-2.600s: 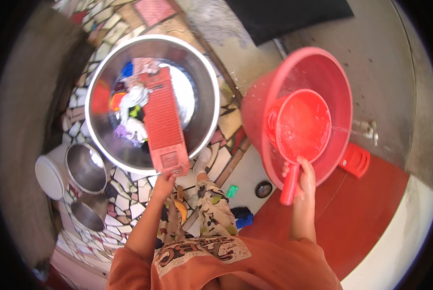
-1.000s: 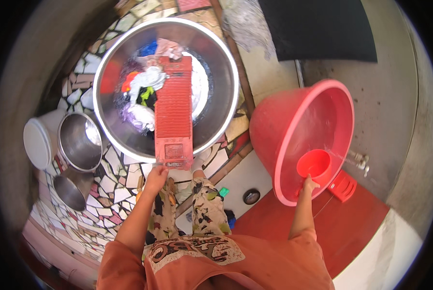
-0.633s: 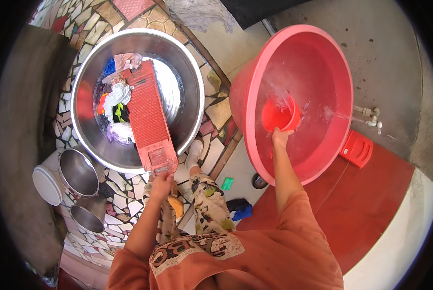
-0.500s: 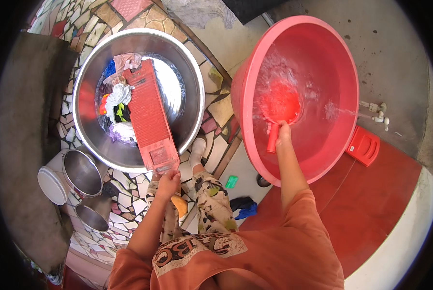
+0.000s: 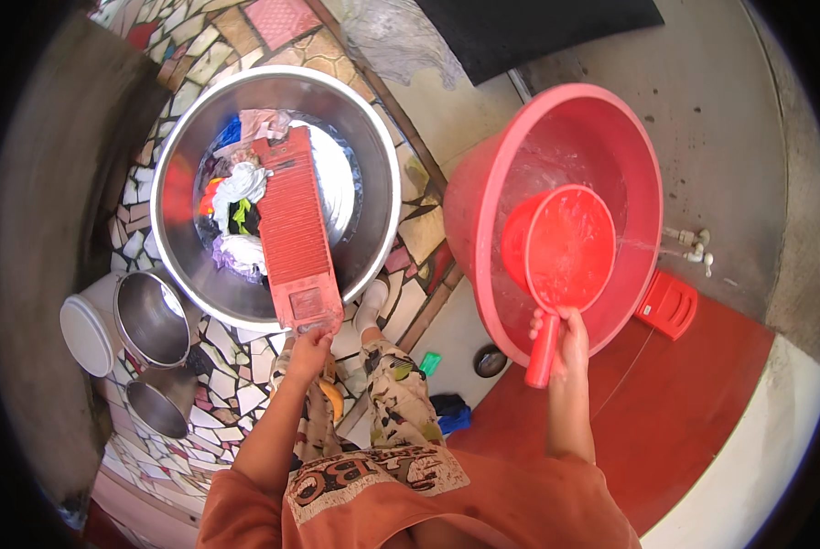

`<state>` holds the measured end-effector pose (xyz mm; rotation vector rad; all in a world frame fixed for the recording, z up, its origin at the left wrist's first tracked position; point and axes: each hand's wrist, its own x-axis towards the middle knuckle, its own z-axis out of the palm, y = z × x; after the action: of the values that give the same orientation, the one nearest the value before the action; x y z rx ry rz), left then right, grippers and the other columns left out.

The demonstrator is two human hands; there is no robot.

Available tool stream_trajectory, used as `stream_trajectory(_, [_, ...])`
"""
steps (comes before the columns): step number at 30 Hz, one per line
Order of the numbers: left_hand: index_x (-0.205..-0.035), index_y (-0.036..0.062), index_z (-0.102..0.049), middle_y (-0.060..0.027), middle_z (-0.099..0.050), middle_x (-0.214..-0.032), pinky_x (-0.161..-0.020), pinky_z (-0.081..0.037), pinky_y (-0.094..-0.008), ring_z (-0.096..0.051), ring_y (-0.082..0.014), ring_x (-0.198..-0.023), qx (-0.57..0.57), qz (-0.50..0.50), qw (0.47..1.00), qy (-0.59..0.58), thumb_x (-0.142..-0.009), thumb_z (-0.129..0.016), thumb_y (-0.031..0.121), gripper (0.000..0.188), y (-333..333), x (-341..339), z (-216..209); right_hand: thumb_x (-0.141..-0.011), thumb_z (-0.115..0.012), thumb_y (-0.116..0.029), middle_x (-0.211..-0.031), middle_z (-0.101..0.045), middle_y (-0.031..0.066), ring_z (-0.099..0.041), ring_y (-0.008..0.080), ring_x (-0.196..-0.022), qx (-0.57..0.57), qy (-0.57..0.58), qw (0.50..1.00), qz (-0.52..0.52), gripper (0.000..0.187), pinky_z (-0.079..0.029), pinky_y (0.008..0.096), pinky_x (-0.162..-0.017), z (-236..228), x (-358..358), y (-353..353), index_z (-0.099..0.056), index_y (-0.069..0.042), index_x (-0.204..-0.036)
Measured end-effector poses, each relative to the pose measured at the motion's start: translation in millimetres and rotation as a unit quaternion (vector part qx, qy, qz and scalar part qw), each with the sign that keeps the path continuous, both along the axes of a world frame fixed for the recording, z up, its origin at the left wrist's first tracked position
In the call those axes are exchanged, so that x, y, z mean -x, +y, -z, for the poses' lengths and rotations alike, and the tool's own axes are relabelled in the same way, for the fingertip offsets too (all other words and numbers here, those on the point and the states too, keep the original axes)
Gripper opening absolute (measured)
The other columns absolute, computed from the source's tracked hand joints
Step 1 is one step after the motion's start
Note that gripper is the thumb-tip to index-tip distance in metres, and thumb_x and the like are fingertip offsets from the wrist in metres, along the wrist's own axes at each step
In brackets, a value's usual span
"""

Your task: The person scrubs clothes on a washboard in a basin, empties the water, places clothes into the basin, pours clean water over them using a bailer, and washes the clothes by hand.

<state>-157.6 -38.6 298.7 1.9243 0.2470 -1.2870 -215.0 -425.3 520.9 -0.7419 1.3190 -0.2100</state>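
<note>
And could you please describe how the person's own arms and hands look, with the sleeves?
The sleeves are short, loose and orange. Below them, both forearms are bare, with no watch or bracelet visible. The fingers wear no gloves.

We look steeply down from the wearer's head through one wide fisheye (straight edges bow toward its dark rim), close above the shirt [image 5: 529, 499], farther from the left hand [image 5: 310, 352], right hand [image 5: 570, 343], metal basin [image 5: 373, 197] and pink tub [image 5: 471, 215].

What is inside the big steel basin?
Crumpled cloths, what looks like water, and most of a red washboard, whose near end lies over the rim. Anything beneath the washboard or cloths is covered.
</note>
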Motion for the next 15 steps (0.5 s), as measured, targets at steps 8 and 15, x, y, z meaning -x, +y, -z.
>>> stream_trajectory(8, [-0.098, -0.0007, -0.062, -0.0157, -0.065, -0.081, -0.072, -0.048, -0.0334, -0.063, -0.0243, -0.077, 0.012, -0.093, 0.996, 0.007, -0.086, -0.055, 0.023, 0.027, 54.1, -10.4, -19.2, -0.081, -0.054, -0.015, -0.077, -0.057, 0.0172, -0.055, 0.0234, -0.062, 0.022, 0.019, 0.99, -0.137, 0.025, -0.048, 0.0321, -0.055, -33.3, -62.5, 81.4, -0.051, 0.005, -0.095])
stream_trajectory(15, [-0.1, 0.0002, -0.062, -0.0105, -0.063, -0.08, -0.069, -0.046, -0.0309, -0.06, -0.0202, -0.074, -0.005, -0.155, 0.988, -0.025, -0.087, -0.054, 0.023, 0.028, 134.2, -13.1, -6.3, -0.089, -0.054, -0.013, -0.079, -0.061, 0.0135, -0.06, 0.0173, -0.064, 0.063, 0.013, 0.948, -0.311, 0.023, -0.051, 0.0283, -0.057, -2.9, -159.7, 158.5, -0.049, 0.004, -0.103])
